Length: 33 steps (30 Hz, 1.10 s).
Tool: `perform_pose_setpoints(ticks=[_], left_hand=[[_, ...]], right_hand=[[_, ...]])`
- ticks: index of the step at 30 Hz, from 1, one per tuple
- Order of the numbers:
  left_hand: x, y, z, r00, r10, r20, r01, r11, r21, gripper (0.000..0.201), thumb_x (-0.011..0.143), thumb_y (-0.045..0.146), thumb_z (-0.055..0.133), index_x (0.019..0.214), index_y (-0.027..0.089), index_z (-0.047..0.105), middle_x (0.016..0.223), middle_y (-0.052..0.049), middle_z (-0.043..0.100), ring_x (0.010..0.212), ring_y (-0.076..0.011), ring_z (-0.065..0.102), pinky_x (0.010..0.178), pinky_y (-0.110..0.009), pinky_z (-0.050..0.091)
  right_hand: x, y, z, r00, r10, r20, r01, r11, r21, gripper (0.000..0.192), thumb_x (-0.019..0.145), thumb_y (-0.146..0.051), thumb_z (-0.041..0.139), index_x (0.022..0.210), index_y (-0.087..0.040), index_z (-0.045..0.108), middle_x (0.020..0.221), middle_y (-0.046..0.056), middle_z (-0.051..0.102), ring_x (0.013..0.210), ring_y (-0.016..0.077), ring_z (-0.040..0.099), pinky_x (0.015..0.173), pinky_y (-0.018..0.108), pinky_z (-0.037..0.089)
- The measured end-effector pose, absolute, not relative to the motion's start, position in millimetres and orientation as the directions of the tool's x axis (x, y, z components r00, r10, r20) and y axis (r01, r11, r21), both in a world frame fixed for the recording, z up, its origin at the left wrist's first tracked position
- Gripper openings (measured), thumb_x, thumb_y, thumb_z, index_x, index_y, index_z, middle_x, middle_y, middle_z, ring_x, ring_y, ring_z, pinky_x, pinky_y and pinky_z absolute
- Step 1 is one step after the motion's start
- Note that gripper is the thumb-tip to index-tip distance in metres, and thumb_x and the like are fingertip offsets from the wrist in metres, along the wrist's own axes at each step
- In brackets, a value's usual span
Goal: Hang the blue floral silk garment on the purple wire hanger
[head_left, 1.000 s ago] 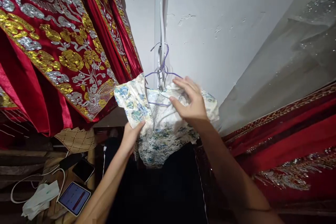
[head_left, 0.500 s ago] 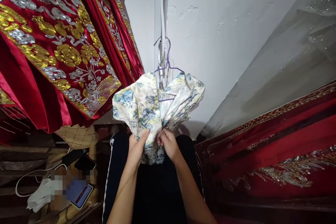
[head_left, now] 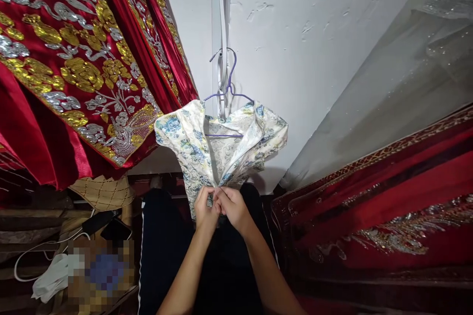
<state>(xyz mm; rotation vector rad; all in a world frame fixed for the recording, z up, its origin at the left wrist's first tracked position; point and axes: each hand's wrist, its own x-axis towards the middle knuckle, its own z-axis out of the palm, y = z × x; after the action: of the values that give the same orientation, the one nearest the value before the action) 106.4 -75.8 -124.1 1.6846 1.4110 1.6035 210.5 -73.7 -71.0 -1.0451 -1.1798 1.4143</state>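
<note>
A small white garment with blue and green flowers (head_left: 199, 142) hangs open at the front on a purple wire hanger (head_left: 226, 94) against a white wall. My left hand (head_left: 204, 209) and my right hand (head_left: 232, 207) meet at the garment's lower front edges, both pinching the fabric together just below the opening. The fingertips and what they pinch are partly hidden by the hands themselves.
Red robes with gold and silver embroidery (head_left: 74, 69) hang at the left, and more red embroidered cloth (head_left: 388, 206) lies at the right. A sheer sequined veil (head_left: 406, 69) drapes above it. A dark garment (head_left: 166, 256) hangs below. Cables and white cloth (head_left: 48, 275) sit lower left.
My right hand came down from the garment's collar to the lower front, joining my left hand. The two hands drew closer together and the front edges were pulled toward each other.
</note>
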Motion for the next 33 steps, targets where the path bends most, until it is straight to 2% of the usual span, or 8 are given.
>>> perform_pose_setpoints(ticks=[6, 11, 15, 18, 20, 25, 29, 33], left_hand=[[98, -71, -129, 0.055, 0.877, 0.477, 0.405, -0.457, 0.792, 0.017, 0.095, 0.021, 0.052, 0.078, 0.020, 0.053, 0.078, -0.002, 0.051, 0.073, -0.0161, 0.053, 0.069, -0.027, 0.042], [78, -55, -124, 0.178, 0.897, 0.406, 0.495, -0.438, 0.750, 0.018, 0.095, 0.022, 0.051, 0.077, 0.020, 0.051, 0.077, -0.002, 0.052, 0.071, -0.0159, 0.052, 0.066, -0.027, 0.042], [64, -30, -63, 0.323, 0.843, 0.430, 0.444, -0.536, 0.718, 0.005, 0.093, 0.020, 0.057, 0.090, 0.020, 0.061, 0.083, -0.002, 0.062, 0.077, -0.0163, 0.059, 0.072, -0.028, 0.048], [66, -9, 9, 0.196, 0.710, 0.677, 0.355, -0.695, 0.626, 0.032, 0.096, 0.023, 0.056, 0.128, 0.021, 0.057, 0.092, -0.003, 0.067, 0.082, -0.0158, 0.063, 0.078, -0.030, 0.051], [71, 3, 53, 0.154, 0.588, 0.794, 0.392, -0.774, 0.497, 0.037, 0.098, 0.026, 0.055, 0.136, 0.021, 0.055, 0.101, -0.006, 0.068, 0.083, -0.0157, 0.063, 0.078, -0.030, 0.051], [91, 10, 104, 0.217, 0.443, 0.870, 0.422, -0.846, 0.326, 0.014, 0.098, 0.025, 0.057, 0.095, 0.018, 0.069, 0.089, -0.004, 0.068, 0.083, -0.0153, 0.061, 0.078, -0.029, 0.049], [80, 4, 109, -0.094, 0.465, 0.880, 0.356, -0.810, 0.466, 0.012, 0.095, 0.027, 0.062, 0.090, 0.017, 0.067, 0.086, -0.002, 0.064, 0.083, -0.0146, 0.060, 0.081, -0.029, 0.048], [23, 18, 94, -0.477, 0.578, 0.662, -0.012, -0.758, 0.652, 0.015, 0.092, 0.025, 0.066, 0.080, 0.017, 0.063, 0.080, 0.000, 0.060, 0.077, -0.0118, 0.059, 0.080, -0.024, 0.051]], right_hand=[[237, -21, 15, 0.099, 0.989, 0.106, -0.213, 0.125, -0.969, 0.031, 0.089, -0.042, 0.060, 0.068, -0.019, 0.061, 0.046, -0.004, 0.051, 0.041, 0.0085, 0.036, 0.042, 0.023, 0.027], [242, 12, 95, 0.070, 0.950, 0.304, -0.257, 0.311, -0.915, 0.027, 0.088, -0.038, 0.064, 0.072, -0.017, 0.063, 0.050, -0.003, 0.054, 0.041, 0.0055, 0.039, 0.039, 0.018, 0.027], [232, 2, 99, -0.012, 0.937, 0.348, -0.198, 0.339, -0.920, 0.027, 0.093, -0.034, 0.057, 0.073, -0.017, 0.063, 0.050, -0.002, 0.056, 0.039, 0.0057, 0.041, 0.039, 0.017, 0.030], [231, -7, 95, -0.012, 0.926, 0.376, -0.129, 0.372, -0.919, 0.026, 0.093, -0.029, 0.055, 0.070, -0.017, 0.061, 0.047, -0.003, 0.055, 0.040, 0.0064, 0.042, 0.041, 0.018, 0.031], [233, -11, 98, -0.020, 0.912, 0.409, -0.090, 0.406, -0.909, 0.026, 0.092, -0.027, 0.056, 0.068, -0.018, 0.060, 0.047, -0.003, 0.053, 0.041, 0.0070, 0.043, 0.042, 0.018, 0.032], [237, -3, 86, 0.023, 0.895, 0.445, -0.012, 0.446, -0.895, 0.027, 0.091, -0.034, 0.058, 0.070, -0.018, 0.061, 0.048, -0.003, 0.052, 0.042, 0.0079, 0.040, 0.043, 0.021, 0.029], [236, 4, 30, 0.052, 0.954, 0.295, 0.049, 0.293, -0.955, 0.029, 0.087, -0.037, 0.059, 0.064, -0.020, 0.059, 0.046, -0.004, 0.045, 0.043, 0.0102, 0.037, 0.043, 0.024, 0.026], [234, -13, -17, 0.005, 0.981, 0.194, 0.069, 0.193, -0.979, 0.033, 0.087, -0.038, 0.056, 0.059, -0.022, 0.056, 0.048, -0.003, 0.048, 0.046, 0.0122, 0.039, 0.048, 0.027, 0.029]])
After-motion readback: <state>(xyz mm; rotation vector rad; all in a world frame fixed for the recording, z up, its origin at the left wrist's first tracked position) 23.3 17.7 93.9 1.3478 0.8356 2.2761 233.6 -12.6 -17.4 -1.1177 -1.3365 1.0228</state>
